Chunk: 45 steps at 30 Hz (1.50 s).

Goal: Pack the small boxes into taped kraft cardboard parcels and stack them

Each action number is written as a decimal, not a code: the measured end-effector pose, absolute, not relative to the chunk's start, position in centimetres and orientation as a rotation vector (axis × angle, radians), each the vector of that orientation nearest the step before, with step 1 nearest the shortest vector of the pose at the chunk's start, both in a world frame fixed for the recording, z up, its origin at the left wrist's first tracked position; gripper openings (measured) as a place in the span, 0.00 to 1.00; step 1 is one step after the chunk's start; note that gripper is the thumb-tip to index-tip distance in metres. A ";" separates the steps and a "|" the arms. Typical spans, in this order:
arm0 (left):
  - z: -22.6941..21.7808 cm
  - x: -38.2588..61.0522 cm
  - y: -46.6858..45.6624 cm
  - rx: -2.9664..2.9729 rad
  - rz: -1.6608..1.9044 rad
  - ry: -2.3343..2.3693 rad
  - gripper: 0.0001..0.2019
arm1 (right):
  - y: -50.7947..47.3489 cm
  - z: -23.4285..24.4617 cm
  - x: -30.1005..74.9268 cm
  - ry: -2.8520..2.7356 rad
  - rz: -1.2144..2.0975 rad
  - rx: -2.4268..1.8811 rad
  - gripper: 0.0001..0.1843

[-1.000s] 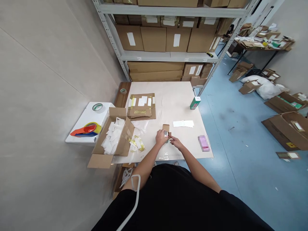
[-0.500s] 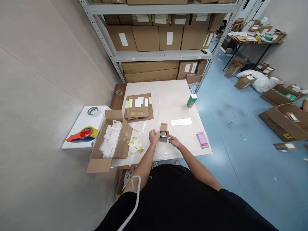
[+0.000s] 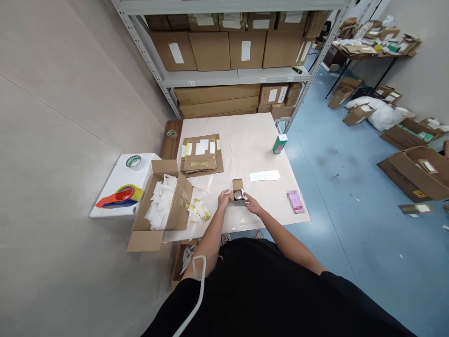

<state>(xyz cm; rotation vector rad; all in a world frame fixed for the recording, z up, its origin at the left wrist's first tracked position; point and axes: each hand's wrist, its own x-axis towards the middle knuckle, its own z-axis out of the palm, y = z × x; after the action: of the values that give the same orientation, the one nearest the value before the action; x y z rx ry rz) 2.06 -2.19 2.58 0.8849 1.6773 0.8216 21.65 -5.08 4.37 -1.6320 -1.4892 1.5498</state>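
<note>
A small open box [image 3: 239, 203], brown inside with a dark grey-green front, stands on the table between my hands. Its back flap is raised. Inside sits a round item with a silvery top [image 3: 238, 195]; the rest of it is hidden by the box walls. My left hand [image 3: 223, 200] has its fingertips closed at the left side flap. On the other side my right hand [image 3: 252, 204] grips the box's right edge, with its thumb near the front. Beyond the right hand lie white paper slips [image 3: 264, 175].
Left of the hands are crumpled taped scraps [image 3: 199, 209] and a carton of white paper strips [image 3: 185, 199]. Flattened cardboard [image 3: 201, 157] lies behind. A green-and-white box [image 3: 279, 144] and a blurred pink pack [image 3: 295, 201] stand along the right edge. A metal shelf [image 3: 231, 78] rises at the back.
My left fingers have come in to the box's left flap. The right hand has gone from an outstretched finger at the box to a grip on its right side. The view has shifted slightly.
</note>
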 end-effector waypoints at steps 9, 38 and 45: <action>2.4 3.5 -1.5 1.033 0.715 1.747 0.35 | -6.2 3.2 22.0 -1.977 1.235 -1.587 0.46; 6.1 4.6 -5.6 1.648 0.547 1.746 0.17 | -6.9 3.0 23.0 -1.744 1.436 -1.519 0.41; 5.0 5.9 -7.8 1.571 0.478 1.819 0.19 | -7.6 1.8 23.8 -1.829 1.462 -1.538 0.44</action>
<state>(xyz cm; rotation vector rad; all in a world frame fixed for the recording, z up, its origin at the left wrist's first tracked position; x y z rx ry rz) 5.90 -7.84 5.02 1.5708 1.8194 0.4776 23.85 -7.57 1.78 -1.5380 -1.8290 1.4620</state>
